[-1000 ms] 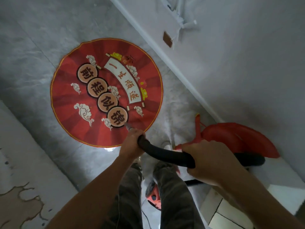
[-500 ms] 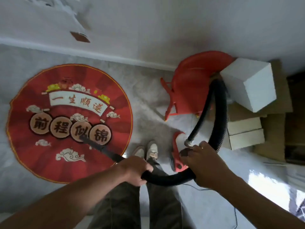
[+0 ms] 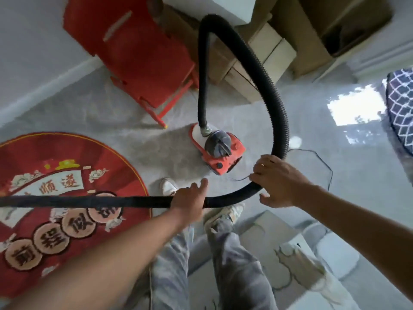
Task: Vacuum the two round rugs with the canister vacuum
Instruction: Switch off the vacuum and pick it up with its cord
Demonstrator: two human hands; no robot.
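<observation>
A red round rug (image 3: pixel 67 166) with printed characters lies on the grey floor at the left. A navy round rug (image 3: pixel 400 108) with a white lattice pattern shows at the right edge. Between them sits the red canister vacuum (image 3: pixel 220 153). Its black ribbed hose (image 3: pixel 277 108) loops up and round to my hands. My left hand (image 3: pixel 190 198) grips the black wand (image 3: pixel 89 201), which stretches left over the red rug; its nozzle is out of view. My right hand (image 3: pixel 279 182) holds the hose, fingers over it and thumb beneath.
A red folded piece of furniture (image 3: pixel 143 52) leans on the wall behind the vacuum. Cardboard boxes (image 3: pixel 268 52) are stacked beside it. A thin power cord (image 3: pixel 321 162) trails on the floor at the right. My feet stand just below the hose.
My view has swung right, bringing the vacuum to the centre and the navy rug into sight. The wand now lies level across the red rug. Both hands stay on the hose and wand.
</observation>
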